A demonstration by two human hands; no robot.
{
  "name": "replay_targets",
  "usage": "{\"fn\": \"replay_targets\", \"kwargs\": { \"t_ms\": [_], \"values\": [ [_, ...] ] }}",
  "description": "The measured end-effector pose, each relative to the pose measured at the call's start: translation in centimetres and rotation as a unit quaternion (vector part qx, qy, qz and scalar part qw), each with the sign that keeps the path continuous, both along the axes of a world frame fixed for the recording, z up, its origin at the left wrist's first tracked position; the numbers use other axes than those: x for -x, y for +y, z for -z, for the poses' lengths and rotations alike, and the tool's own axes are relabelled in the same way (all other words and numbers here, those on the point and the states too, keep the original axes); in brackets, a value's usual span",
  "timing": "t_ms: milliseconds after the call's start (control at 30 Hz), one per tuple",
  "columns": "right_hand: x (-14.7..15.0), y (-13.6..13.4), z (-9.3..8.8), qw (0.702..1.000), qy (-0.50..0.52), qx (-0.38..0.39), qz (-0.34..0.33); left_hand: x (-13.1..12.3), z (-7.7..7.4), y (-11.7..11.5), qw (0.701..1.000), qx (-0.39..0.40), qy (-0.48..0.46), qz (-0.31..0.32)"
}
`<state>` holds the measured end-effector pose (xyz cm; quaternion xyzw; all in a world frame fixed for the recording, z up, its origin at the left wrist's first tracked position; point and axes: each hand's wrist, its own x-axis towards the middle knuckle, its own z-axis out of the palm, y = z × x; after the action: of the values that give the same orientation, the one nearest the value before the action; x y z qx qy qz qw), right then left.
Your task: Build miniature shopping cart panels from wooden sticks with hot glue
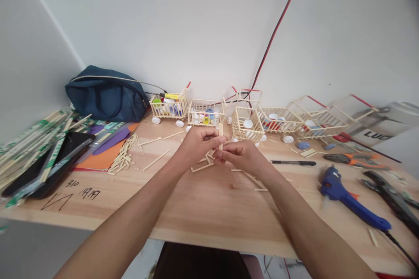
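Observation:
My left hand (198,143) and my right hand (241,156) meet over the middle of the wooden table (209,213). Both pinch a small frame of thin wooden sticks (209,157), with one stick standing upright between the fingertips. The frame's lower part rests near the tabletop under my fingers. Loose sticks (157,159) lie on the table to the left of my hands.
Several stick-built carts (206,113) with bottle-cap wheels line the wall. A blue bag (106,93) sits at the back left, chopstick packs (32,144) and coloured paper (108,150) at the left. A blue glue gun (352,200), pliers (356,160) and a black pen (293,163) lie to the right.

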<state>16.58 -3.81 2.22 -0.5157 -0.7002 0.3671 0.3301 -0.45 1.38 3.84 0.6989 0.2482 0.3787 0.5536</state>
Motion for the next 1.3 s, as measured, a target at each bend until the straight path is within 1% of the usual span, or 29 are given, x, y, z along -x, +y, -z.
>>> {"fn": "replay_targets", "kwargs": {
  "t_ms": [133,267,433,533,600,667,767,867,967,1067,1167,1233,1300],
  "values": [
    [0.4,-0.1,-0.2,0.999,0.025,0.011,0.024,0.0,-0.1,-0.1,0.999,0.042,-0.026,-0.018],
    [0.7,-0.1,0.0,0.996,0.07,0.046,0.038,0.0,-0.5,-0.1,0.998,0.049,-0.038,-0.033],
    [0.9,-0.2,0.4,0.99,0.105,0.093,0.015,0.1,-0.6,-0.1,0.996,0.082,-0.015,-0.037],
    [0.8,-0.4,0.1,0.985,0.119,0.122,-0.018,0.1,-0.3,0.0,0.995,0.087,-0.012,-0.05],
    [0.6,-0.5,-0.2,0.979,0.138,0.145,-0.041,0.2,-0.1,0.2,0.993,0.108,-0.021,-0.05],
    [0.4,-0.6,-0.4,0.973,0.156,0.162,-0.043,0.2,0.2,0.5,0.989,0.14,-0.032,-0.045],
    [0.1,-0.6,-0.4,0.973,0.164,0.162,-0.03,0.2,0.5,0.7,0.984,0.17,-0.043,-0.044],
    [-0.1,-0.4,-0.2,0.976,0.154,0.151,-0.03,0.2,0.5,0.8,0.982,0.178,-0.049,-0.047],
    [-0.1,-0.2,0.1,0.98,0.141,0.137,-0.025,0.2,0.4,0.6,0.984,0.164,-0.045,-0.052],
    [0.1,-0.2,0.1,0.991,0.084,0.101,-0.015,0.1,0.5,0.6,0.986,0.15,-0.037,-0.062],
    [0.6,-0.3,-0.1,0.999,-0.023,0.008,0.021,0.0,0.5,0.6,0.983,0.163,-0.043,-0.076],
    [0.9,-0.4,-0.2,0.995,-0.069,-0.059,0.044,0.0,0.5,0.6,0.979,0.178,-0.052,-0.085],
    [1.2,-0.5,-0.2,0.988,-0.093,-0.11,0.057,0.0,0.5,0.7,0.976,0.19,-0.059,-0.087]
  ]
}}
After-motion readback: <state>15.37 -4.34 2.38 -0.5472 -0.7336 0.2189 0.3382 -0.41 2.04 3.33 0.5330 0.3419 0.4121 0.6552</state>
